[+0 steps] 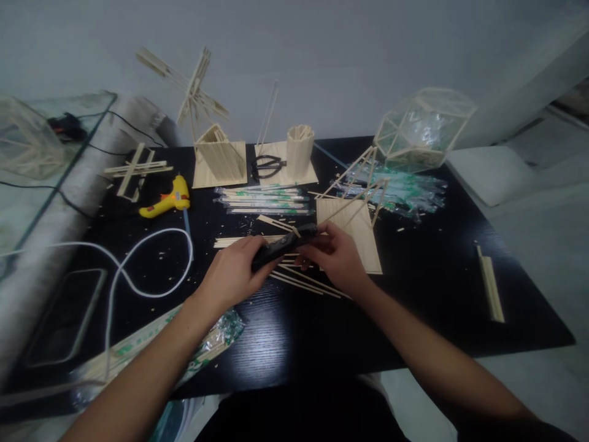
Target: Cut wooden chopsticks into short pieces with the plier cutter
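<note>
Tool point(280, 247) sits in left hand point(235, 268), right hand point(338, 255) at its tip.

Black tool up at centre, pale wood at its head

And it's the black tool point(284, 245) in the thick of it, slim and dark, gripped at its near end by the left hand point(237, 270), its body slanting up and away to the right! The far end sits right at the fingertips of the right hand point(332, 253); whether they touch it is hard to tell. Look there, a thin pale stick point(276, 222) slopes down from the left to meet the head. Below, loose sticks point(299, 284) fan rightward, flat on the dark tabletop point(317, 337).
</note>
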`<state>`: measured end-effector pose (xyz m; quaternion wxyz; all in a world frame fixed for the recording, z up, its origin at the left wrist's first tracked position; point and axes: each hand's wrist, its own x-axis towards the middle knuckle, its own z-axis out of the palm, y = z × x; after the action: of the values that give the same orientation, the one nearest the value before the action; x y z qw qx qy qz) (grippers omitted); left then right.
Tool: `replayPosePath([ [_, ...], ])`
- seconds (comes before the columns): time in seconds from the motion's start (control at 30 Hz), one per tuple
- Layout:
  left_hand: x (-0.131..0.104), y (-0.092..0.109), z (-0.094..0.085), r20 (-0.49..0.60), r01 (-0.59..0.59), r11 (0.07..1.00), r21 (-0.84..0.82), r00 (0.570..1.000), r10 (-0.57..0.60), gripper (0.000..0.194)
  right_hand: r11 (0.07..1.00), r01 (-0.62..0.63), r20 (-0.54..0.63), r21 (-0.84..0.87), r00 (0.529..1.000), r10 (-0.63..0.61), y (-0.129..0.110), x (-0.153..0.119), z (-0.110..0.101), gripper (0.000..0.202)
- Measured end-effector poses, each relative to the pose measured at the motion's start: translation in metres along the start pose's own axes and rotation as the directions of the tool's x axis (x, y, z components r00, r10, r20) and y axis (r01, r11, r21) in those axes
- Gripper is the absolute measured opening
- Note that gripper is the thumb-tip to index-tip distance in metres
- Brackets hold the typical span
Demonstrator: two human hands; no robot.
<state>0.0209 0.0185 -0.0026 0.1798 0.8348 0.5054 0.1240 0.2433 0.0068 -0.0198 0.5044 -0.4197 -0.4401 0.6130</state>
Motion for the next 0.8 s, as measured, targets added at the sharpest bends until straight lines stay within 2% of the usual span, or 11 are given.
replayPosePath([
  [0.23, 0.0007, -0.0050, -0.0038, -0.020, 0.013, 1.000, 0.001, 1.000, -0.013, 0.043, 0.971, 0.147, -0.056, -0.188, 0.985, -0.160, -0.0005, -0.0016, -0.0030, 0.038],
  [0.8, -0.0004, -0.0030, -0.0025, -0.028, 0.010, 1.000, 0.017, 1.000, -0.009, 0.049, 0.979, 0.143, -0.049, -0.146, 0.987, -0.151, 0.0009, 0.0018, -0.0021, 0.047],
])
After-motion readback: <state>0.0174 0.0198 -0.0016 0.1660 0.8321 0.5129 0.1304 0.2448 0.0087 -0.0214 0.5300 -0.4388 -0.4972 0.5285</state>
